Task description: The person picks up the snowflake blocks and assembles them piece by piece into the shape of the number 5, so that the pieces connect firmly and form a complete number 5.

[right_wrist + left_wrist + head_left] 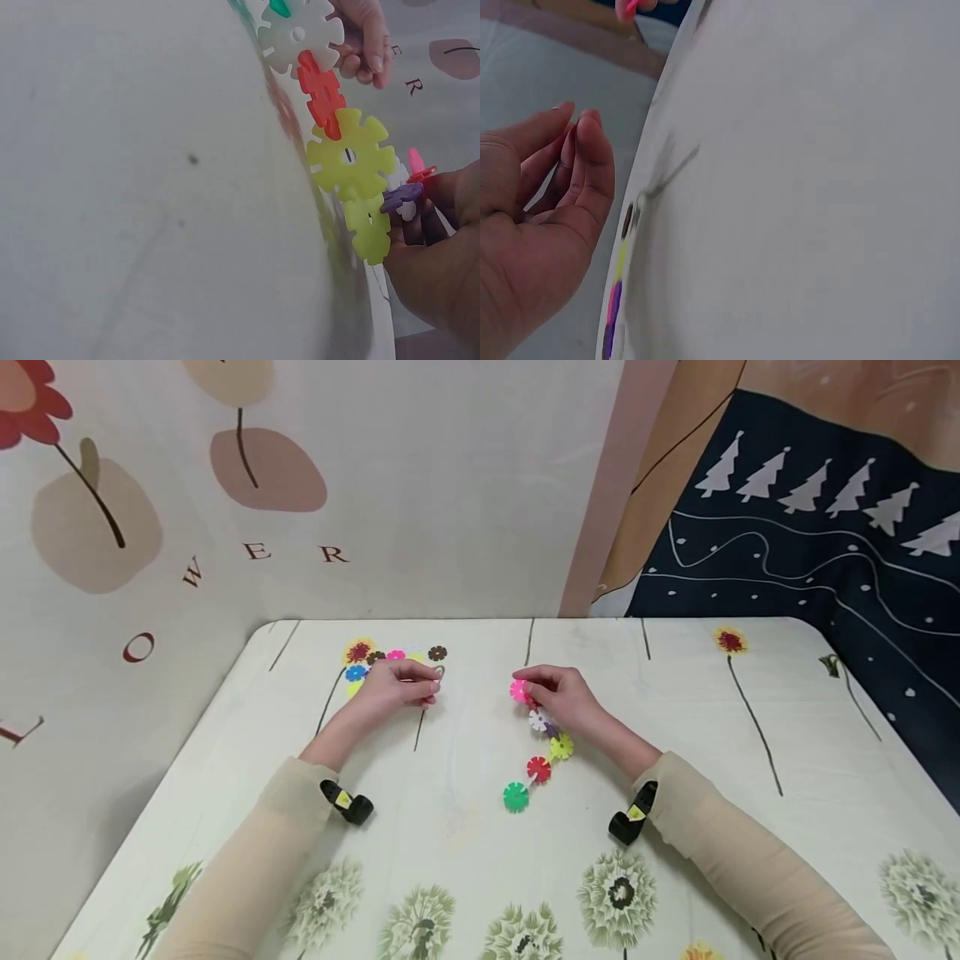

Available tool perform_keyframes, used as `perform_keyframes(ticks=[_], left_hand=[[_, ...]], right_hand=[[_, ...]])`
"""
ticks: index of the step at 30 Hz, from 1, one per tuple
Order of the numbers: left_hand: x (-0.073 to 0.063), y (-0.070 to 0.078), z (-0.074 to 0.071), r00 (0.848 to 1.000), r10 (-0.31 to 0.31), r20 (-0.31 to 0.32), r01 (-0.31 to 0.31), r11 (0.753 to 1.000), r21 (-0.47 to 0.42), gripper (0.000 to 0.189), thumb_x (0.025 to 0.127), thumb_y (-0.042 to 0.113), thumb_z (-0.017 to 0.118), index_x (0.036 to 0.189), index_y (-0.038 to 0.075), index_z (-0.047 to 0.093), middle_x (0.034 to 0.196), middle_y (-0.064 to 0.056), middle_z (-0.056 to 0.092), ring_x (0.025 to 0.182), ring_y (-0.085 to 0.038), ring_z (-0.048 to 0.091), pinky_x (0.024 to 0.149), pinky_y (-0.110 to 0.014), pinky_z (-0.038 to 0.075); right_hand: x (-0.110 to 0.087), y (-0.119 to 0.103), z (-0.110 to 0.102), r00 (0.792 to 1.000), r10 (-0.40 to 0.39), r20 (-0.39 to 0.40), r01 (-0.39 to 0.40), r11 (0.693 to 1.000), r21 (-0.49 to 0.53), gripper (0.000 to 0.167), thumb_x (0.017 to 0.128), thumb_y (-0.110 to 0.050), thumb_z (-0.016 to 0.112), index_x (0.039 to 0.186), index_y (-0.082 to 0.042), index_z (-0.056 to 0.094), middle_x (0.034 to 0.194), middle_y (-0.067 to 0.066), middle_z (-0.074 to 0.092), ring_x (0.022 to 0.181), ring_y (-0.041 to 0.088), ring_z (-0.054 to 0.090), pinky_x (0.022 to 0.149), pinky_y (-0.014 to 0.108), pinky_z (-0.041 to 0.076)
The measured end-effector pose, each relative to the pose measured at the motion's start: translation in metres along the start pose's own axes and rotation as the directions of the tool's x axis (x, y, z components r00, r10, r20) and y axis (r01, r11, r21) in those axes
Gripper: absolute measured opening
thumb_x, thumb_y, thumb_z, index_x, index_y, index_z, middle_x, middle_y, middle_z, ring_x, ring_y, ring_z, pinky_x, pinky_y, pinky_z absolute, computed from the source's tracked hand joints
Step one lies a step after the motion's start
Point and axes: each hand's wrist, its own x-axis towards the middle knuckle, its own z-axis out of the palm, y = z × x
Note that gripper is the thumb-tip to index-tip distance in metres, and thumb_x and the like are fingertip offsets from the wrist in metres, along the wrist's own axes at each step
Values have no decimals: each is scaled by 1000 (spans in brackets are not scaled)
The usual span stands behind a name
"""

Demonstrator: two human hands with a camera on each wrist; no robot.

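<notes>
My right hand [561, 695] pinches the top end of a chain of interlocking plastic snowflake discs, near a pink disc [519, 691]. Below it hang white, purple and yellow discs [561, 747], then a red disc [538, 769] and a green disc [516, 797] at the bottom. In the right wrist view, notched yellow discs [351, 156], a red disc [321, 94] and a white disc [289, 37] link slot into slot. Thumb and fingers of my left hand [555, 202] come close together with nothing visible between them. That hand [397, 685] is over the table beside loose discs.
Loose discs, among them a blue disc [356, 672] and a brown disc [437, 653], lie beyond and beside the left hand. The white table [450, 843] has a flower-printed cover. A printed cloth wall [450, 485] rises behind its far edge.
</notes>
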Motion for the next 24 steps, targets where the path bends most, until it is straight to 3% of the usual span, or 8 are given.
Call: perform_keyframes(ticks=[5,13,18,24], left_hand=[[-6,-9,-28,998,17,-57,-16,1000,19,32,94,-1,72,123,-14,64,104,-16,70,80,-15,70,77,-31,61],[-16,-19,-64,992,15,-124,5,988,152,34,96,5,72,126,-10,66,107,-10,71,82,-11,69,79,-27,60],[-22,-22,-79,988,1,-157,35,974,224,35,98,14,72,126,-6,67,105,-4,71,86,-8,67,79,-23,58],[-27,-27,-88,990,-7,-138,55,938,342,34,96,10,73,127,-4,68,119,-15,70,94,-11,65,77,-21,55]], right_hand=[[0,1,-1,1000,5,-13,-6,1000,-7,26,104,-6,59,128,-2,69,123,13,67,98,21,60,81,20,54],[0,1,-4,998,36,-46,-36,999,7,26,105,-6,58,128,-3,70,118,14,65,97,22,60,82,22,54],[-1,0,-4,996,33,-79,-33,999,-1,25,104,-6,59,127,-3,70,114,13,66,94,22,60,79,22,54],[-2,1,-7,995,26,-100,-21,999,45,25,103,-5,61,126,0,70,112,15,66,91,20,61,76,19,55]])
